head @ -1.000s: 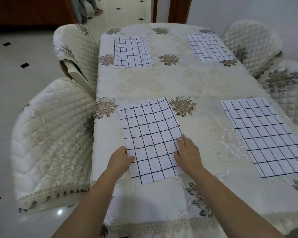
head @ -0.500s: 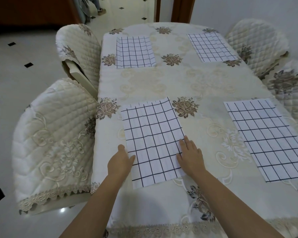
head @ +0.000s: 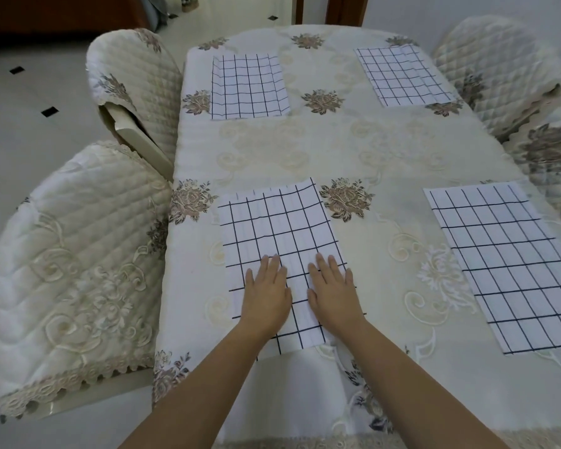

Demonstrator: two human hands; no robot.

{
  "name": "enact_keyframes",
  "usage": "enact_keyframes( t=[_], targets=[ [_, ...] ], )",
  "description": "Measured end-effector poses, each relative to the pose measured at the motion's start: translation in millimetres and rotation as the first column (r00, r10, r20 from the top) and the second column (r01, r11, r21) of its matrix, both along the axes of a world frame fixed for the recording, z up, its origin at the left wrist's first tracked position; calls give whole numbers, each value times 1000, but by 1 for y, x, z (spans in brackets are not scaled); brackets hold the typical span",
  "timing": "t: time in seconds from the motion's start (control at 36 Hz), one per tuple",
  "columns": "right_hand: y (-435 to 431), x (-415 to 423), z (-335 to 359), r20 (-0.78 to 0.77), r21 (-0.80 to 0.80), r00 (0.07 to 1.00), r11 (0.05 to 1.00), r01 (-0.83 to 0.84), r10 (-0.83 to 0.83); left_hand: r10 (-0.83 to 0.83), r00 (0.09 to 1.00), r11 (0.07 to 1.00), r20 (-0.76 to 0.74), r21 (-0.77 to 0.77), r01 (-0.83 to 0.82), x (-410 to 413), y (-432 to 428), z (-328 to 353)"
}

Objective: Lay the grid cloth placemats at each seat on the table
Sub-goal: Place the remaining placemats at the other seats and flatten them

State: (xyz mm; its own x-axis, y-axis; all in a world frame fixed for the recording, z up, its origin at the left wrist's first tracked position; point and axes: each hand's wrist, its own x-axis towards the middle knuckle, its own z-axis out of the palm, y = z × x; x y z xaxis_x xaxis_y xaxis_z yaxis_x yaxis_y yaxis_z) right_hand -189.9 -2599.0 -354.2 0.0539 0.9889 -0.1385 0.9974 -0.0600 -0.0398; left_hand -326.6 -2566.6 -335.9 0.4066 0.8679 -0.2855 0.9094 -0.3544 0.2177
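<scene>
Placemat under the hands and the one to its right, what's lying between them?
Head view: nothing but tablecloth between the near left placemat and the near right placemat, with a white embroidered flower stitched there.

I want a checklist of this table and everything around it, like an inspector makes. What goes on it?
Surface: table under a cream floral tablecloth.
Job's things: four grid cloth placemats lie on it, the near-left placemat, near-right placemat, far-left placemat and far-right placemat.
Clutter: nothing seen.
Hands: left hand and right hand both press flat, fingers straight, on the near-left placemat.
Cables: nothing seen.
Surroundings: quilted left chairs and right chairs beside the table; pale tiled floor; wooden doorframe beyond.
</scene>
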Motion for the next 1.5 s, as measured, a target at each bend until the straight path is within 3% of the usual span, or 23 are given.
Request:
enact_keyframes(
  t=[0.22, 0.5, 0.75, 0.92, 1.0, 1.28, 1.42, 1.5],
  targets=[
    [21, 25, -3, -82, -92, 997, 996, -7, -1, 3, 998, 1000, -62, -25, -5, 21, 13, -6],
    [86, 39, -9, -101, 12, 993, 998, -55, 56, 73, 997, 997, -31, -3, -73, 39, 52, -16],
    [141, 39, -13, -160, -18, 979, 992, -127, 122, 100, 995, 995, 24, 20, -100, 46, 63, -26],
    [163, 46, -14, -137, -61, 988, 995, -84, 75, 103, 989, 992, 103, 59, -109, 48, 69, -26],
    [167, 53, -16, -131, -59, 991, 997, -43, 35, 92, 986, 982, 136, 149, -112, 48, 72, -29],
    [172, 54, -15, -160, -11, 986, 998, 55, -57, 80, 991, 978, 103, 182, -97, 47, 85, -39],
    [172, 29, -8, -138, 30, 981, 990, -135, 138, 83, 989, 986, 124, 136, -100, 49, 90, -41],
    [168, 29, -9, -252, -27, 949, 979, -204, 191, 73, 991, 988, 110, 129, -87, 44, 90, -42]
  ],
)
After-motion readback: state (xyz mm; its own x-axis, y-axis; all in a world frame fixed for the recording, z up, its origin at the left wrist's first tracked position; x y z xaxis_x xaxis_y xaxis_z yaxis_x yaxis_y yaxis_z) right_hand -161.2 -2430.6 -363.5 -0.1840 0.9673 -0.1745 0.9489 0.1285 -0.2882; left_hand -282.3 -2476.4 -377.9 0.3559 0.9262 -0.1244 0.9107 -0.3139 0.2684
